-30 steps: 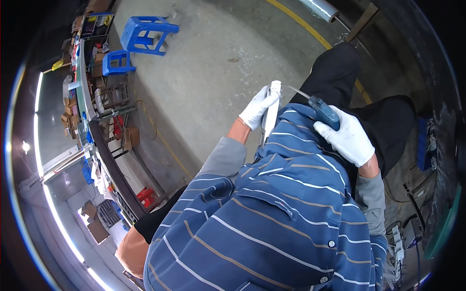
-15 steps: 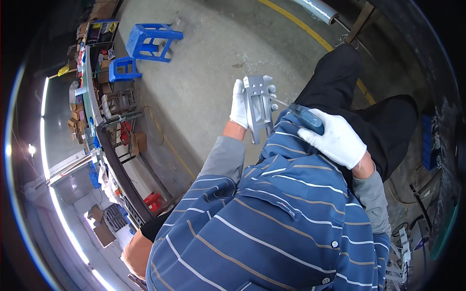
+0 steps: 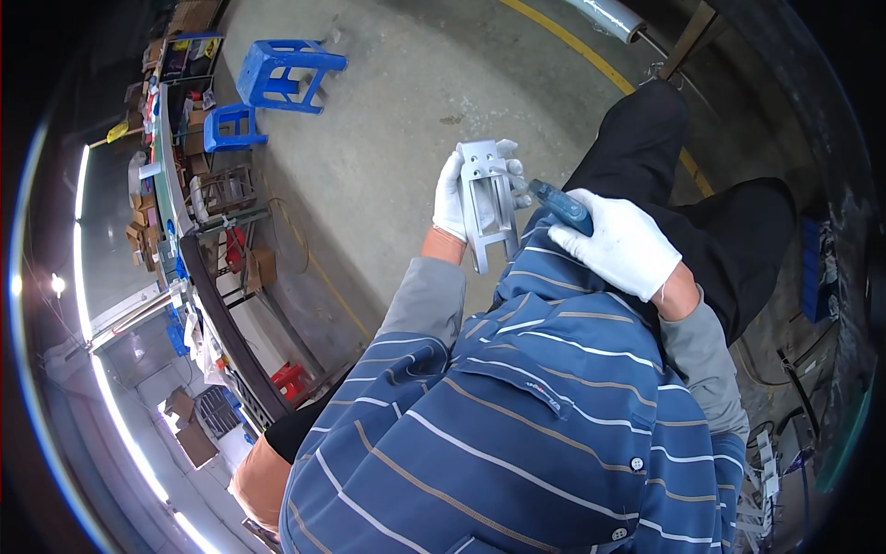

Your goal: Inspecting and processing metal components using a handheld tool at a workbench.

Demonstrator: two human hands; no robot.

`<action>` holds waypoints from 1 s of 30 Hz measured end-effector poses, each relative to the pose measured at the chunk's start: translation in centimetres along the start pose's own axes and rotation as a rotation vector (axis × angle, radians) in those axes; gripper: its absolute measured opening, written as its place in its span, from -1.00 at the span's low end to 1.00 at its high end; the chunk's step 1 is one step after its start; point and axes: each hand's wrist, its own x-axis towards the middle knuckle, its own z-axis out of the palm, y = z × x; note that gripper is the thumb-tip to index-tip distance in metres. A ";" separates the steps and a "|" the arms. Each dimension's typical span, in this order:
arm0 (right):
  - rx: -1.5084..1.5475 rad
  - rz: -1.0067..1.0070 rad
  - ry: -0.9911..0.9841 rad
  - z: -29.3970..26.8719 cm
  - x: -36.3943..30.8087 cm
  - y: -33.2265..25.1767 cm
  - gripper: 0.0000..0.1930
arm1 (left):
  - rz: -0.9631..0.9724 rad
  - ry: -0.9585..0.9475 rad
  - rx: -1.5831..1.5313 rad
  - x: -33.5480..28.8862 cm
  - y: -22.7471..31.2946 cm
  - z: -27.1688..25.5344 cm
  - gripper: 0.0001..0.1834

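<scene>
White gloves cover both hands. My left hand (image 3: 450, 198) is closed round a silver metal bracket (image 3: 480, 159), a long frame with an open slot and several small holes at its far end. Its fingertips show along the bracket's right side. My right hand (image 3: 628, 242) grips the blue handle of a screwdriver (image 3: 565, 209). The screwdriver points left toward the bracket, and its thin shaft is hard to make out against the left fingers. I cannot tell whether the tip touches the metal.
Two blue plastic stools (image 3: 277, 76) stand on the concrete floor at the far left. A long workbench (image 3: 175, 175) with boxes runs down the left side. A roll of clear film (image 3: 616, 18) is at the top right. Another person's arm (image 3: 263, 485) shows at the lower left.
My right hand has moved slightly left and up with the screwdriver, bringing the handle nearer the bracket. The bracket has turned slightly in my left hand.
</scene>
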 end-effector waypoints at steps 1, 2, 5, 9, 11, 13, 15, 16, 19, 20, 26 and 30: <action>0.004 -0.006 -0.008 0.1 -0.1 -0.1 -0.59 | 0.000 -0.005 -0.026 0.0 0.0 -0.1 -0.06; 0.008 -0.013 -0.015 0.1 -0.1 -0.2 -0.59 | 0.001 -0.011 -0.053 0.1 0.0 -0.3 -0.08; 0.017 -0.018 -0.030 0.0 -0.1 -0.1 -0.58 | 0.004 -0.010 -0.055 0.1 0.0 -0.5 -0.08; 0.015 -0.034 -0.052 0.1 0.1 0.0 -0.57 | 0.015 -0.017 -0.053 0.0 0.2 -0.7 -0.07; -0.007 -0.050 -0.065 0.4 0.3 0.1 -0.56 | 0.027 -0.036 -0.047 0.0 0.3 -0.7 -0.07; -0.017 -0.058 -0.073 0.8 0.4 0.1 -0.56 | 0.032 -0.044 -0.044 0.0 0.4 -0.7 -0.07; -0.047 -0.072 -0.075 1.3 0.5 -0.3 -0.58 | 0.017 -0.068 -0.042 0.0 0.5 -0.9 -0.07; -0.062 -0.078 -0.076 1.5 0.6 -0.4 -0.59 | 0.009 -0.081 -0.042 0.0 0.5 -0.9 -0.07; -0.073 -0.103 -0.112 1.6 0.4 -0.5 -0.58 | 0.021 -0.098 -0.076 0.0 0.8 -0.9 -0.07; -0.070 -0.118 -0.142 1.5 0.2 -0.4 -0.57 | 0.036 -0.106 -0.109 0.1 1.0 -0.7 -0.07; -0.062 -0.130 -0.209 1.2 -1.1 -1.2 -0.60 | 0.115 -0.137 -0.162 0.3 2.6 -1.1 -0.10; -0.073 -0.095 -0.256 1.0 -1.4 -1.4 -0.60 | 0.156 -0.199 -0.165 1.1 3.6 -1.5 -0.09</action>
